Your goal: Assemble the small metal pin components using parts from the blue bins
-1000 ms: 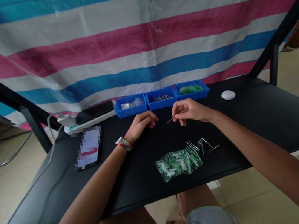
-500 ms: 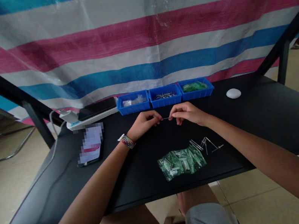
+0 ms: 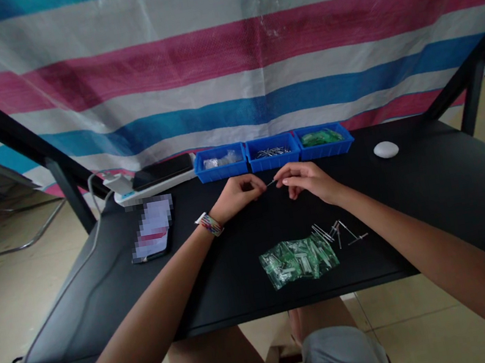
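Note:
A thin metal blind rivet (image 3: 271,183) spans the small gap between my hands, tilted slightly up toward the right. My left hand (image 3: 240,198) pinches one end between thumb and fingertips. At the other end, the fingertips of my right hand (image 3: 308,181) are closed on it, thumb against the forefinger. Nearer the table's front edge lie several loose blind rivets (image 3: 337,231). Beside them is a green-tinted clear bag (image 3: 299,261) with small pale and metallic pieces inside.
Behind my hands stand three blue bins: one with clear bags (image 3: 222,171), one with metal rivets (image 3: 275,160), one with green bags (image 3: 325,151). A white mouse (image 3: 386,150) is at right. A phone (image 3: 152,229) and white power strip (image 3: 155,188) are at left.
The rivet has gone from nearly level to tilted, its right end higher. My hands stay close together; the whole view has shifted slightly.

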### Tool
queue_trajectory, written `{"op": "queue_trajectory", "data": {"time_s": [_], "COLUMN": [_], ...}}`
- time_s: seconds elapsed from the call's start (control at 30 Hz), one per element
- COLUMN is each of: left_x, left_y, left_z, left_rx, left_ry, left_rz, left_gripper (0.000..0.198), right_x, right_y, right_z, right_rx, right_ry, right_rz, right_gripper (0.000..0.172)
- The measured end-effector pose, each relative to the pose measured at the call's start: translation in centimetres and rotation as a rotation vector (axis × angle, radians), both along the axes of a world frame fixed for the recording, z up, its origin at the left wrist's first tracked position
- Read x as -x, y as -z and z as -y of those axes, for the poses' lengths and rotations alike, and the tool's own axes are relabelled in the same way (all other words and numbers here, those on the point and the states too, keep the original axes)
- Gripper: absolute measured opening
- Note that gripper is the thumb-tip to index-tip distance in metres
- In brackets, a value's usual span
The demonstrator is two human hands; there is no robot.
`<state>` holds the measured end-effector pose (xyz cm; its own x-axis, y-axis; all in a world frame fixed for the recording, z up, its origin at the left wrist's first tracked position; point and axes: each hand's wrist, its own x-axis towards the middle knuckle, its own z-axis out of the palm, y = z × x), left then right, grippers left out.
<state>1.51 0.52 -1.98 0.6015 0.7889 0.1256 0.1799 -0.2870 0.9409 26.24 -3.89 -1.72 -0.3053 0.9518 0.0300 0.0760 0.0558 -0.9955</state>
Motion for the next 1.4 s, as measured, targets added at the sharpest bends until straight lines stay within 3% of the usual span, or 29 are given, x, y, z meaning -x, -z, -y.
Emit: {"op": "queue_trajectory", "data": {"time_s": [0.17, 0.37, 0.83, 1.17, 1.4], "left_x": [-0.3, -0.3, -0.4, -0.1, -0.1], "left_y": [-0.3, -0.3, -0.4, -0.1, 0.0], "left_z": [0.3, 0.3, 0.5, -0.1, -0.1], "left_rx": [0.019, 0.017, 0.021, 0.095, 0.064], "left_ry": [-0.044, -0.043, -0.067, -0.048, -0.031], "left_rz": [0.04, 0.071, 0.059, 0.048, 0.037], "left_gripper": [0.016, 0.018, 0.029, 0.039, 0.029], "right_x": [0.5, 0.8, 1.0, 1.3, 1.4], "right_y": [0.3, 0.8, 1.7, 1.8, 1.6], "right_z": [-0.1, -0.3, -0.6, -0.2, -0.1], "right_rx": [-0.001, -0.023, -0.092, -0.151, -0.144], "right_ry": [0.079, 0.053, 0.05, 0.127, 0.146], "right_rz": [-0.035, 0.059, 0.034, 0.008, 0.015], "right_gripper": [0.035, 0.041, 0.028, 0.018, 0.018]}}
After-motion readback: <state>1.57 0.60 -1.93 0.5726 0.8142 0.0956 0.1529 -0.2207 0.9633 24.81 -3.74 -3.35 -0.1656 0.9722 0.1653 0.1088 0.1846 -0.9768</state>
